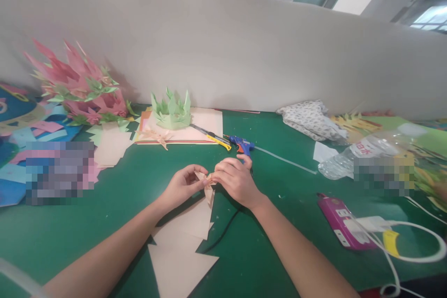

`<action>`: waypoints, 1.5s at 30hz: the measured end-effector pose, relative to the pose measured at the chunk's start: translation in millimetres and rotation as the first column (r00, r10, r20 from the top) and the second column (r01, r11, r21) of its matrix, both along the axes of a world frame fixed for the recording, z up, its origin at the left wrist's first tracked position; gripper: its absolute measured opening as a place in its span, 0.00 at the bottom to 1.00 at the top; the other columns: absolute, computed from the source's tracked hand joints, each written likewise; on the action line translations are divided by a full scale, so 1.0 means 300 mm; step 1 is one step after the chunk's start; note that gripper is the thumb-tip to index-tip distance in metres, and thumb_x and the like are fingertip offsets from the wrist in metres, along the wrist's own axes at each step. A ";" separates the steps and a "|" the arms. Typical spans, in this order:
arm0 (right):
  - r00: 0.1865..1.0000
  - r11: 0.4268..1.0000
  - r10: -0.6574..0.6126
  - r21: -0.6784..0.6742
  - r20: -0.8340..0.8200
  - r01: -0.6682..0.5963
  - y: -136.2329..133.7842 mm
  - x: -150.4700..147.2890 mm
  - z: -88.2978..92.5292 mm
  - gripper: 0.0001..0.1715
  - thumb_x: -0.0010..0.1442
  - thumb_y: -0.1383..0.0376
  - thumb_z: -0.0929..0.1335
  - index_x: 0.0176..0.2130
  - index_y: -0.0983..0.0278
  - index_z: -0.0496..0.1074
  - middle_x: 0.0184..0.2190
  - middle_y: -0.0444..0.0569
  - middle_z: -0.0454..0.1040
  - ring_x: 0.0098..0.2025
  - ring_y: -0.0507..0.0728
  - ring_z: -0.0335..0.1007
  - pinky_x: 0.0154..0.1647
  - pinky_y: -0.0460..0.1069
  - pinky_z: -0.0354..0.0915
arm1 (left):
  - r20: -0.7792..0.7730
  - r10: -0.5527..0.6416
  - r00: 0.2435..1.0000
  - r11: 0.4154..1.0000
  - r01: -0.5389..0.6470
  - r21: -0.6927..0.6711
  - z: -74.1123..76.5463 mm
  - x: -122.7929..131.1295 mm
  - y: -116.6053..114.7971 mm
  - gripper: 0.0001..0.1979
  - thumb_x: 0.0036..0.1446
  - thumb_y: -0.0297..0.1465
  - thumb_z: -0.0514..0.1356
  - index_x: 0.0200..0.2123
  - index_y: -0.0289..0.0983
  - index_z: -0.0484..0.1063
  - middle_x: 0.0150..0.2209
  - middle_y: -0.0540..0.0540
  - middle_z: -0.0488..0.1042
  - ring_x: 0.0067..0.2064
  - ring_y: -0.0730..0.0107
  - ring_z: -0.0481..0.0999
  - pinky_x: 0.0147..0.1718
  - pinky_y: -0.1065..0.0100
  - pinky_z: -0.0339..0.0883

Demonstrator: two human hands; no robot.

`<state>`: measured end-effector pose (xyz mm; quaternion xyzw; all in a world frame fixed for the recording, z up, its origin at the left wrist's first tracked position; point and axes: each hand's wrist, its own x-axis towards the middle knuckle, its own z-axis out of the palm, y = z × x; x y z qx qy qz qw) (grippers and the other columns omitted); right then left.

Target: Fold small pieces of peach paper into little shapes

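My left hand (pixel 183 185) and my right hand (pixel 234 179) meet over the green table (pixel 272 181). Both pinch a small folded piece of peach paper (pixel 208 185) between their fingertips. Below my hands lie several peach paper triangles (pixel 181 247) on the table. A blue glue gun (pixel 241 145) lies just behind my right hand, its black cord running under my right wrist.
A pink and green paper flower (pixel 78 86) and a green paper crown (pixel 172 111) stand at the back by the wall. A yellow utility knife (pixel 214 137), a water bottle (pixel 363 153), a crumpled cloth (pixel 309 118) and a pink power strip (pixel 340 221) with white cables lie around.
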<state>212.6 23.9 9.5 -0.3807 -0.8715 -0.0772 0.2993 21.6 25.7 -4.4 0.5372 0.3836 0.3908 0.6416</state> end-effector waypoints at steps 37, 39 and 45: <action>0.929 0.758 0.358 -0.553 -0.091 -0.346 -0.010 -0.012 0.022 0.24 0.49 0.75 0.66 0.45 0.56 0.71 0.46 0.46 0.69 0.46 0.55 0.62 0.52 0.53 0.58 | -0.659 0.442 0.609 0.606 0.339 0.719 -0.022 -0.124 0.231 0.13 0.57 0.31 0.50 0.42 0.38 0.71 0.54 0.40 0.63 0.53 0.56 0.64 0.52 0.53 0.58; 0.936 0.754 0.331 -0.562 -0.122 -0.340 -0.004 -0.013 0.015 0.14 0.54 0.70 0.67 0.41 0.57 0.73 0.43 0.47 0.71 0.45 0.54 0.63 0.51 0.53 0.59 | -0.652 0.443 0.615 0.596 0.341 0.727 -0.034 -0.126 0.243 0.15 0.58 0.30 0.48 0.45 0.36 0.69 0.52 0.39 0.65 0.53 0.57 0.64 0.52 0.54 0.58; 0.930 0.749 0.258 -0.554 -0.261 -0.363 0.012 -0.025 -0.017 0.06 0.58 0.66 0.66 0.33 0.61 0.74 0.34 0.46 0.74 0.39 0.52 0.68 0.46 0.50 0.61 | -0.596 0.536 0.598 0.582 0.249 0.774 -0.027 -0.145 0.249 0.15 0.57 0.30 0.50 0.46 0.35 0.69 0.51 0.38 0.66 0.57 0.52 0.59 0.56 0.49 0.50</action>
